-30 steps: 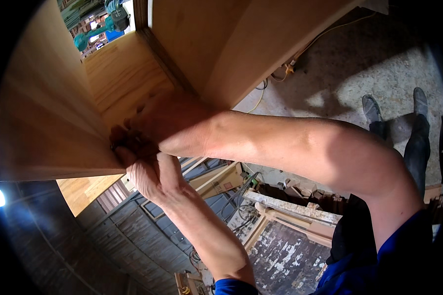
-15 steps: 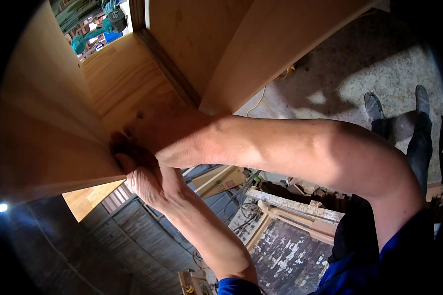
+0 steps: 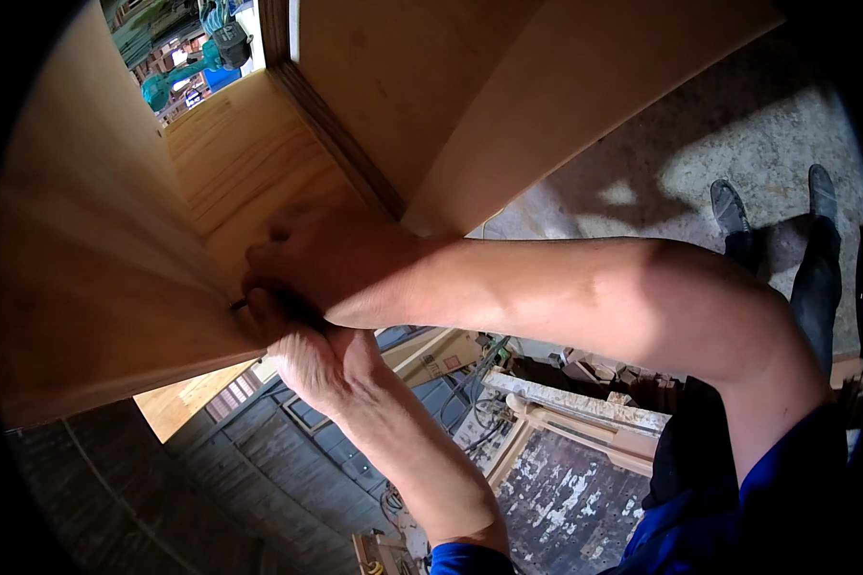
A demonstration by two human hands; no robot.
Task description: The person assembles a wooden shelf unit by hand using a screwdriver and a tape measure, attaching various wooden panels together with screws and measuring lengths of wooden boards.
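Both hands met at centre-left of the head view, against the inner corner of the wooden cabinet [image 3: 115, 278]. My right hand [image 3: 331, 264] lay curled over, pressing the panel. My left hand [image 3: 302, 350] was bunched beneath it; what it pinched I could not tell.

A grey concrete floor [image 3: 738, 125] is seen at two o'clock, with a pair of dark shoes [image 3: 772, 196] planted on it. Toward six o'clock, a paint-spattered board [image 3: 575, 498] is laid beside pale wooden rails [image 3: 585, 407].
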